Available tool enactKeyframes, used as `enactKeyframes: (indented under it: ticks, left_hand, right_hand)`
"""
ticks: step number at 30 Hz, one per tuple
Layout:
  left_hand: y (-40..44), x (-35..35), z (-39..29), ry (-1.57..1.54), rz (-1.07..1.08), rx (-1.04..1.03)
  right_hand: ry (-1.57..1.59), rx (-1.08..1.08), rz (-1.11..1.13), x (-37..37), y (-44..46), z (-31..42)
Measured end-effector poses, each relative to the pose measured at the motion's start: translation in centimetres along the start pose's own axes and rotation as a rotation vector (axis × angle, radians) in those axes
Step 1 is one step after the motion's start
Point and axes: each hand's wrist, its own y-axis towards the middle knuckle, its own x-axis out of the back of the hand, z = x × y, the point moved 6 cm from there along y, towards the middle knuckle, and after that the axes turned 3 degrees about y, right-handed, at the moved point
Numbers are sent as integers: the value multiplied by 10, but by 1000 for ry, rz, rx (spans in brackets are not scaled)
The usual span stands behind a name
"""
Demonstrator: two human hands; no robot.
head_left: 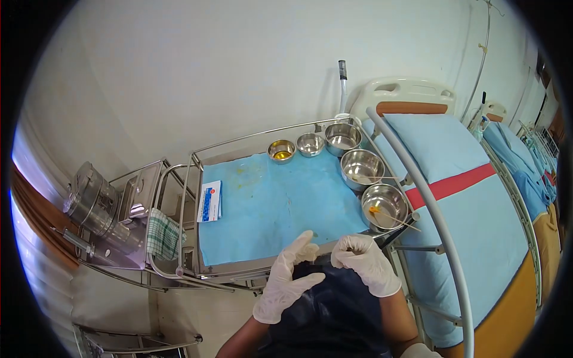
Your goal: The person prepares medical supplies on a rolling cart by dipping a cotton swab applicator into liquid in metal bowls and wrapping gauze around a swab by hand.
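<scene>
My left hand (287,281), in a white glove, is held before the trolley's front edge with thumb and fingers apart and nothing seen in it. Beside it, my gloved right hand (365,262) has its fingers curled together; whether they hold anything is hidden. Both hands are above a dark apron (337,313). Nearest the right hand is a steel bowl (391,197) with a stick-handled swab (394,218) leaning in it, its tip orange-stained. Behind that stands another steel bowl (353,160) with a thin stick across it.
A blue sheet (280,203) covers the railed trolley. On it are a bowl of amber liquid (281,156), a small bowl (310,149), a larger bowl (342,131) and a printed box (209,203). A steel drum (89,191) stands left; a railed bed (459,221) right.
</scene>
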Motion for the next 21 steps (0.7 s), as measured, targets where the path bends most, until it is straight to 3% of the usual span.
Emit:
enactKeyframes:
  ticks: [2, 7, 12, 21]
  left_hand:
    - [2, 2, -10, 284, 58, -80]
    - [-4, 0, -19, 546, 100, -186]
    - [-8, 0, -20, 633, 113, -385]
    - [-16, 6, -38, 772, 64, -489]
  right_hand:
    - [-38, -25, 77, -5, 0, 2]
    - [-72, -78, 125, -13, -4, 7]
    - [-38, -104, 194, -16, -8, 12]
    - [-58, -101, 268, -28, -8, 16]
